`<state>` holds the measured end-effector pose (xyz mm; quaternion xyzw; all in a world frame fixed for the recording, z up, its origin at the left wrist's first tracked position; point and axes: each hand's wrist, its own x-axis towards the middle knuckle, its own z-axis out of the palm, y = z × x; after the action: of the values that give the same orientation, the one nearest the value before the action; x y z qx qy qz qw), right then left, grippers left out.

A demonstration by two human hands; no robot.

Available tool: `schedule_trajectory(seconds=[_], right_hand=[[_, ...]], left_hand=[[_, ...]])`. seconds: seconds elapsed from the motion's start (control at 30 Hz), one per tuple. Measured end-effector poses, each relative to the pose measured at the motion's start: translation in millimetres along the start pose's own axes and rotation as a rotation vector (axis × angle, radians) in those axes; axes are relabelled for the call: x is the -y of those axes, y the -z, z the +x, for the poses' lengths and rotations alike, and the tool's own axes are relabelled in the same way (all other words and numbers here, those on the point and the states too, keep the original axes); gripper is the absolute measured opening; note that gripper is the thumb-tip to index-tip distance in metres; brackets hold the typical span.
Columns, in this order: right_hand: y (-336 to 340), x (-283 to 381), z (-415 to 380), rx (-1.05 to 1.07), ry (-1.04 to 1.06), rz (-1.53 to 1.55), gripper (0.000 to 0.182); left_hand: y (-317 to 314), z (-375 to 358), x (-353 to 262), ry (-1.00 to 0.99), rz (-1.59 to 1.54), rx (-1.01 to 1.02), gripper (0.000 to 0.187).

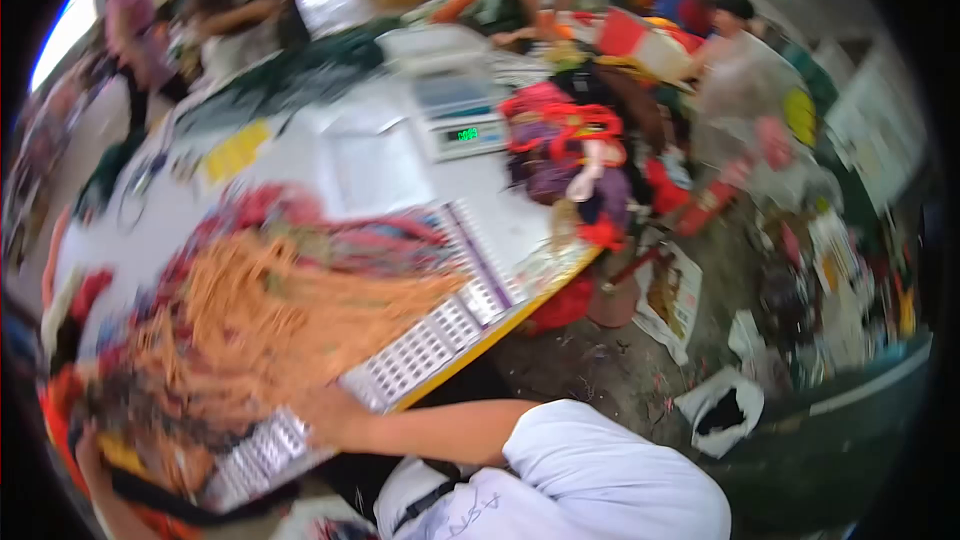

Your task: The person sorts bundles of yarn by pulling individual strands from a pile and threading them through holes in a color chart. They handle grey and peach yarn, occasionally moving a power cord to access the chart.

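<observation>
My right hand point(332, 418) rests at the table's near edge, at the lower end of the orange yarn strands point(290, 290) and beside a white card with rows of dark spots point(410, 355). Its fingers are blurred and blend with the yarn. At the lower left, my left hand point(88, 448) is next to dark, tangled strands point(165, 405) and a bright orange bundle point(60, 405); its fingers do not show clearly. Pink and red mixed yarn point(380, 238) lies behind the orange strands. Another silvery card point(265, 455) sits between my hands.
On the white table point(285, 155) are a scale point(465, 130) with green digits, white paper point(375, 170), yellow sheets point(235, 152) and a heap of coloured yarn point(570, 150). Several people stand around, one at the right point(745, 85). Bags point(720, 410) lie on the floor.
</observation>
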<state>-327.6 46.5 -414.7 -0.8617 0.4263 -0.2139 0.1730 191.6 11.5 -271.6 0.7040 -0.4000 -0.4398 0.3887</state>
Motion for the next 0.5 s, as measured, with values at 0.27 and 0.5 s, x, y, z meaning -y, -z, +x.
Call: schedule_trajectory(seconds=[0.27, 0.5], right_hand=[[16.1, 4.3, -5.5, 0.103, 0.058, 0.056, 0.047], [77.3, -32.6, -17.6, -0.411, 0.241, 0.567, 0.023]], left_hand=[[-82.8, 125.5, 18.6, -0.194, -0.423, 0.020, 0.033], [-216.2, 175.5, 11.2, -0.068, -0.474, 0.224, 0.032]])
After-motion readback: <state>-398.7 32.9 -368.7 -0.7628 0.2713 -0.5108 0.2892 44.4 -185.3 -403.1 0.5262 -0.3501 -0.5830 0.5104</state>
